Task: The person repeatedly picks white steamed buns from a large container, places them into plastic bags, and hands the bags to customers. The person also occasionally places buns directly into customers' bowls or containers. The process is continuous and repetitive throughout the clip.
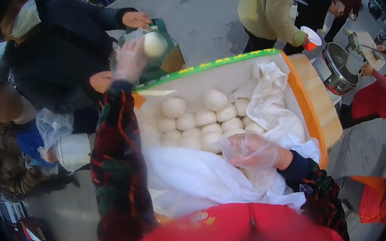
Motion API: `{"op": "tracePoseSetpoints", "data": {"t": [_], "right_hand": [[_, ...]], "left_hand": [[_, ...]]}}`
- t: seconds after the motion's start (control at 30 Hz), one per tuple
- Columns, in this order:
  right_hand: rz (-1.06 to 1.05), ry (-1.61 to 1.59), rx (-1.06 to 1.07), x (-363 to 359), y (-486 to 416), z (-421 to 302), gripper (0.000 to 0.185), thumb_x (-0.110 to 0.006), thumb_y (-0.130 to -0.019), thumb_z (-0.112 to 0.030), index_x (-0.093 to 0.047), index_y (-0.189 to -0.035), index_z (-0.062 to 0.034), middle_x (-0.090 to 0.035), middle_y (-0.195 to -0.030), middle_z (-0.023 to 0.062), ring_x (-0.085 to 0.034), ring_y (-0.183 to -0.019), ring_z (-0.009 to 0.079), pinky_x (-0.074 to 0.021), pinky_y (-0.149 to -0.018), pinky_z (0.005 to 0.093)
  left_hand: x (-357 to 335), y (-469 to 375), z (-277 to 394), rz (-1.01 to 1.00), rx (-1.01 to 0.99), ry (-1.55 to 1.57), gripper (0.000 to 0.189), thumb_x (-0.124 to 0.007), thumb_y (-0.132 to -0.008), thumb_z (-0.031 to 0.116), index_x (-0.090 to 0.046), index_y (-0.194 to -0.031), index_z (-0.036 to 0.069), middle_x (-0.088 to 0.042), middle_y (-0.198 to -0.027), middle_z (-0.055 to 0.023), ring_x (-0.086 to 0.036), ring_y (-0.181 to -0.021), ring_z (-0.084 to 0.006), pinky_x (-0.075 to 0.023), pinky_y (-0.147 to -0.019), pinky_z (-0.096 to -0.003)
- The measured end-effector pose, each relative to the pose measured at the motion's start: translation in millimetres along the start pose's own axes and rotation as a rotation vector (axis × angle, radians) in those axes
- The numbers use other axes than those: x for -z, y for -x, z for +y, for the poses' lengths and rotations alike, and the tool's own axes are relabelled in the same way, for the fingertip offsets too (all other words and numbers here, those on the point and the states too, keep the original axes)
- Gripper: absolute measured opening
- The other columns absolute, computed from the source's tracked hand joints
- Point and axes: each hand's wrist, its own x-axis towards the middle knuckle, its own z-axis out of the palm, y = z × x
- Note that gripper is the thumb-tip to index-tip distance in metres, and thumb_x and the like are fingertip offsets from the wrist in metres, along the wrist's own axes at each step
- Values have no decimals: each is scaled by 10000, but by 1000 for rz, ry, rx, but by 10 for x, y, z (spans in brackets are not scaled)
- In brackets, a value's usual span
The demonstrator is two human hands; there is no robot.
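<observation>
My left hand [130,59], in a clear plastic glove, reaches past the box's far left corner. At its fingers is a round white steamed bun [155,44], over a dark green bag or container that a person in dark clothing holds. My right hand [250,150], also in a loose plastic glove, is curled low over the near right buns; whether it grips one is hidden. Several more steamed buns [215,99] lie stacked in rows inside a white-lined box [198,73] with green and orange edges. White cloth [205,172] covers its near side and right end.
A wooden board [319,95] adjoins the box's right end. People crowd the left side; one carries a white bucket [75,151]. Beyond the box, a person holds a red-and-white bowl [310,39]. At right, someone in red works over a large metal pot [340,67].
</observation>
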Motion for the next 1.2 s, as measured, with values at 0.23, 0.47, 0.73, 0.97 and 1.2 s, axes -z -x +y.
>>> {"op": "tracePoseSetpoints", "data": {"t": [0.23, 0.47, 0.73, 0.97, 1.2], "right_hand": [[23, -46, 9, -21, -6, 52, 525, -689, -839, -301, -555, -1189, 67, -613, -1104, 194, -598, -1003, 259, -462, -889, 324], [-63, -149, -24, 201, -23, -71, 663, -695, -843, -315, -439, -1334, 49, -560, -1226, 207, -542, -1160, 261, -417, -978, 319], [73, 401, -210, 591, -548, 383, 846, -742, -796, -390, -339, -1405, 37, -479, -1353, 168, -506, -1217, 258, -411, -998, 347], [165, 600, -470, 366, -1508, 1157, 905, -739, -690, -482, -406, -1368, 16, -548, -1277, 254, -525, -1199, 373, -416, -1014, 385], [203, 375, -395, 358, -1584, 1416, 741, -700, -744, -472, -484, -1321, -61, -579, -1227, 213, -561, -1114, 349, -414, -985, 401]], "left_hand": [[255, 23, 167, 126, 115, 334, 315, -625, -859, 229, -651, -1149, 107, -601, -1173, -162, -586, -1060, -313, -462, -881, -421], [464, 776, 1072, -334, 189, 674, 295, -646, -882, 325, -637, -960, 41, -626, -922, -118, -575, -788, -189, -466, -724, -289], [-579, 1246, 1054, -722, 661, 596, 680, -557, -848, 604, -635, -1160, 5, -640, -1136, -197, -588, -1095, -287, -423, -956, -370], [-1397, 1450, 997, -431, 1035, 1183, 521, -692, -839, 375, -621, -1196, 2, -647, -1170, -143, -585, -1096, -230, -419, -964, -324], [-866, 1430, 996, -444, 925, 1172, 429, -786, -761, 203, -629, -1108, 7, -655, -1032, -85, -615, -944, -185, -491, -834, -329]]}}
